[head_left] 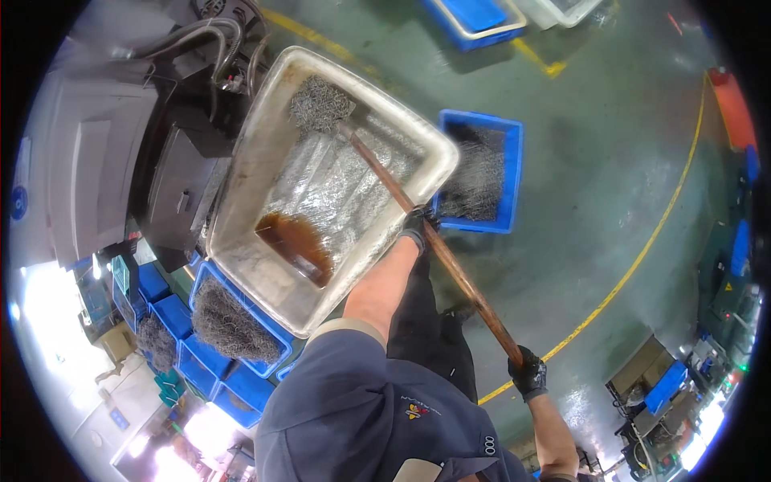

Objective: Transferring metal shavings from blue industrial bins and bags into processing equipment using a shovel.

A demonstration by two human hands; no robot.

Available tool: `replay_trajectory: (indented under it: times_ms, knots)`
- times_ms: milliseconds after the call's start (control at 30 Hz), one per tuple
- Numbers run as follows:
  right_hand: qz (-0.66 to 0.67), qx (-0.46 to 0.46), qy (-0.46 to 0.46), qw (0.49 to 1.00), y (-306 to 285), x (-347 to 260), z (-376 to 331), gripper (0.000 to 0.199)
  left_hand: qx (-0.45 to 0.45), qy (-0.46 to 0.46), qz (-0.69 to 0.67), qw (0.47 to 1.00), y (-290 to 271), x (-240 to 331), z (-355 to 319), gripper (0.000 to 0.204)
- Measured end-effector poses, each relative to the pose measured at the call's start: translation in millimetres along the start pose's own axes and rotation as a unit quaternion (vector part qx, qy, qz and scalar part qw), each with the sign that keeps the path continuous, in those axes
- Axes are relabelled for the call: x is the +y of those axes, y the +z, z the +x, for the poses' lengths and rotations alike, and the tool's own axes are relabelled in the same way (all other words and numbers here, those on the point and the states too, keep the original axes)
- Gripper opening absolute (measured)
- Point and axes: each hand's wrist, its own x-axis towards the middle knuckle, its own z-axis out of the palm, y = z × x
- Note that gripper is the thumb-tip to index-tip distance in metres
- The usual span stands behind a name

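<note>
Both my hands, in dark gloves, grip a long-handled tool with a brown wooden handle. My left hand is closed round the middle of it, beside the tub's rim. Lower right, my right hand is closed round its near end. The handle slants over the rim into a big off-white plastic tub. At its far end lies a heap of small grey metal pieces, which hides the tool's head; its kind cannot be made out. Brown liquid pools in the tub's near part.
A blue bin of grey metal pieces stands right of the tub. More metal pieces fill blue bins at lower left. Grey machinery borders the tub's left side. A yellow line curves across the green floor.
</note>
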Motion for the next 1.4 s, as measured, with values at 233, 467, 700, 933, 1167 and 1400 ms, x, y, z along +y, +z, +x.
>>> replay_trajectory:
  times_ms: [233,467,700,933,1167,1400]
  knots:
    - [0.024,0.040,-0.025,0.999,11,48,-79,0.024,0.052,0.089,0.071,0.992,-22,-48,-67,0.020]
    - [0.065,0.047,-0.029,0.996,11,131,-197,0.029,-0.005,0.072,0.064,0.995,-18,-121,-176,0.018]
    - [0.008,0.048,-0.023,0.999,19,201,-328,0.028,-0.055,0.033,0.035,0.997,-14,-221,-275,0.018]
    - [0.040,0.124,0.072,0.989,29,195,-446,0.023,-0.077,-0.001,0.069,0.995,-15,-317,-319,0.011]
    - [0.067,0.159,0.153,0.973,81,191,-511,0.019,-0.101,-0.069,0.154,0.980,-5,-371,-352,0.008]
    - [0.092,0.181,0.235,0.951,121,158,-527,0.022,-0.045,-0.147,0.290,0.945,-17,-389,-334,0.014]
